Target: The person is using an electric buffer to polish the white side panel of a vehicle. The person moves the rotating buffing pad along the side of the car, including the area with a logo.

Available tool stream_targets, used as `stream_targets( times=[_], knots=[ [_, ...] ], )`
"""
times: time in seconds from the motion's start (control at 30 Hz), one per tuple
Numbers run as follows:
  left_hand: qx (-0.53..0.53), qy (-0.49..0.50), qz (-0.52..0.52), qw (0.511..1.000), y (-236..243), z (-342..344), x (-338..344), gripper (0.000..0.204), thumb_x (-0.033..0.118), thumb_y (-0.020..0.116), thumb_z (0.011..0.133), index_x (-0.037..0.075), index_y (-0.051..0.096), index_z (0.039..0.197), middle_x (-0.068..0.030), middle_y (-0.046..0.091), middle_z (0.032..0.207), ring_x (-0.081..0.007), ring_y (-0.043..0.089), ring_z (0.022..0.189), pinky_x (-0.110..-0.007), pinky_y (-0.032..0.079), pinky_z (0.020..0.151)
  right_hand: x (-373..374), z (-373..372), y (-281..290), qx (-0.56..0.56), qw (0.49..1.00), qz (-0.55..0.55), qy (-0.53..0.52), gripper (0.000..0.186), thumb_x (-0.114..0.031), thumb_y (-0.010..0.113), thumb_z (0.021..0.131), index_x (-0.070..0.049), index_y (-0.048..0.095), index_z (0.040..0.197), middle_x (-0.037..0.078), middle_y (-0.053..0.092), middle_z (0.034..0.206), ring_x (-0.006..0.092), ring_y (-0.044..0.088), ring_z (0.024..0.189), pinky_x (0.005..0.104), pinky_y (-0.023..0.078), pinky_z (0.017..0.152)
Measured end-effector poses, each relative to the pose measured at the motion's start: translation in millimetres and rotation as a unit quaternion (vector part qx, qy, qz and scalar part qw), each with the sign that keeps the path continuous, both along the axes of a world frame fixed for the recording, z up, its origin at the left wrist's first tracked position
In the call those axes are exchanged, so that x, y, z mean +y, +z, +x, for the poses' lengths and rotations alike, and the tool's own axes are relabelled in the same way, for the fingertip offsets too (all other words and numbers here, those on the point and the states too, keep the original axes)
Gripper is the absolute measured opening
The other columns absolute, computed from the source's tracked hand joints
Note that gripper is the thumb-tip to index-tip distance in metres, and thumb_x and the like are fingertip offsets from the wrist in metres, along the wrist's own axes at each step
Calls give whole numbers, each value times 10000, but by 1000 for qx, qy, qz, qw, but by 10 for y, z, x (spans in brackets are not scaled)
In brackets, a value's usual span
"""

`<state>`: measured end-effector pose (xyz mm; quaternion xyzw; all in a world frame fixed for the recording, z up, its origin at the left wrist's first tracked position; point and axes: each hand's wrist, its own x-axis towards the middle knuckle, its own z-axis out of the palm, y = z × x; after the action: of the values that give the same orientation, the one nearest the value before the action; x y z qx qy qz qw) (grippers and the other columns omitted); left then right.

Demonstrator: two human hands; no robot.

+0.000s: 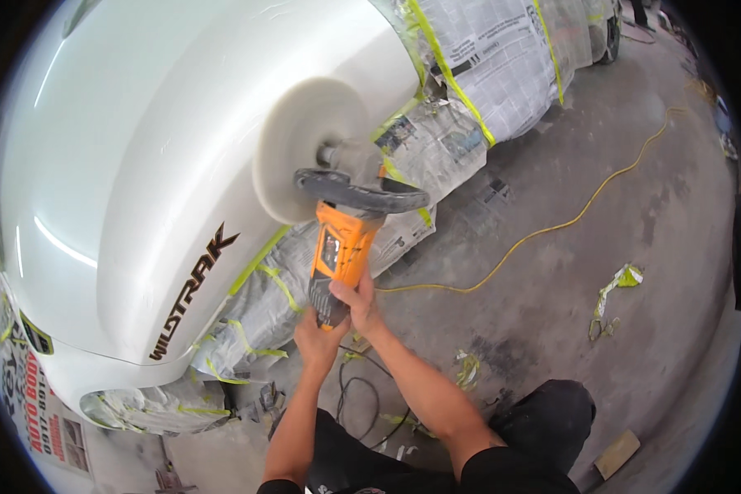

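Note:
An orange and black rotary polisher (342, 243) has its pale round pad (284, 132) against a white vehicle's body panel (189, 123); whether it touches cannot be told. My left hand (319, 331) is closed on the rear end of the tool's body. My right hand (356, 303) grips the body just above and to the right of the left one. The black loop handle (395, 198) has no hand on it. Dark lettering is on the panel below left of the pad. Newspaper masking (477, 66) with yellow-green tape covers the vehicle's parts beside and below the panel.
A yellow cord (580, 214) runs across the concrete floor (650, 329), and a dark cable (358, 395) lies coiled between my arms. Tape scraps (613, 284) and a small tan board (617, 453) lie on the floor. A printed banner (49, 412) is at lower left.

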<state>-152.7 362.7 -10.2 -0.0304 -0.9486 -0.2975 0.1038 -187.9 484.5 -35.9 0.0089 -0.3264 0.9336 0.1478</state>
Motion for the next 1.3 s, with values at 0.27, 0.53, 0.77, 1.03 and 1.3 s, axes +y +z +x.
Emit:
stream_targets(
  times=[0.27, 0.53, 0.77, 1.03, 1.3],
  knots=[
    [-33, -21, -55, 998, 261, -260, 676, 534, 393, 843, 726, -54, 635, 931, -217, 683, 740, -317, 706, 696, -399, 516, 654, 601, -217, 131, -25, 998, -31, -38, 598, -213, 727, 874, -22, 463, 1375, 79, 569, 1236, 168, 549, 1113, 316, 441, 987],
    [-9, -17, -15, 1000, 224, -358, 691, 537, 428, 830, 710, -35, 627, 892, -209, 681, 731, -364, 694, 687, -437, 504, 636, 596, -334, 52, -16, 995, -97, -11, 536, -157, 698, 891, -42, 475, 1365, 49, 599, 1174, 136, 578, 1055, 281, 466, 930],
    [-18, 12, -66, 998, 12, 63, -282, 522, 400, 854, 684, -11, 617, 902, -197, 658, 709, -357, 673, 666, -444, 501, 628, -322, 111, -70, -29, 999, 22, -7, 619, -199, 721, 873, -30, 439, 1398, 79, 587, 1222, 182, 572, 1105, 334, 465, 979],
    [-79, 106, -42, 990, -299, 875, -1124, 445, 283, 853, 722, -36, 661, 964, -150, 715, 793, -214, 708, 751, -385, 536, 688, -1133, 718, -197, -17, 984, 123, 132, 773, -224, 812, 805, -3, 411, 1427, 127, 584, 1293, 217, 586, 1147, 363, 454, 1014],
    [-3, 70, 43, 997, -449, 853, -1099, 445, 288, 833, 761, -57, 690, 1002, -165, 737, 839, -203, 731, 825, -387, 537, 712, -1049, 639, -84, 33, 981, 142, 131, 809, -251, 836, 788, -4, 402, 1424, 125, 604, 1253, 219, 599, 1141, 363, 468, 990]
  ],
)
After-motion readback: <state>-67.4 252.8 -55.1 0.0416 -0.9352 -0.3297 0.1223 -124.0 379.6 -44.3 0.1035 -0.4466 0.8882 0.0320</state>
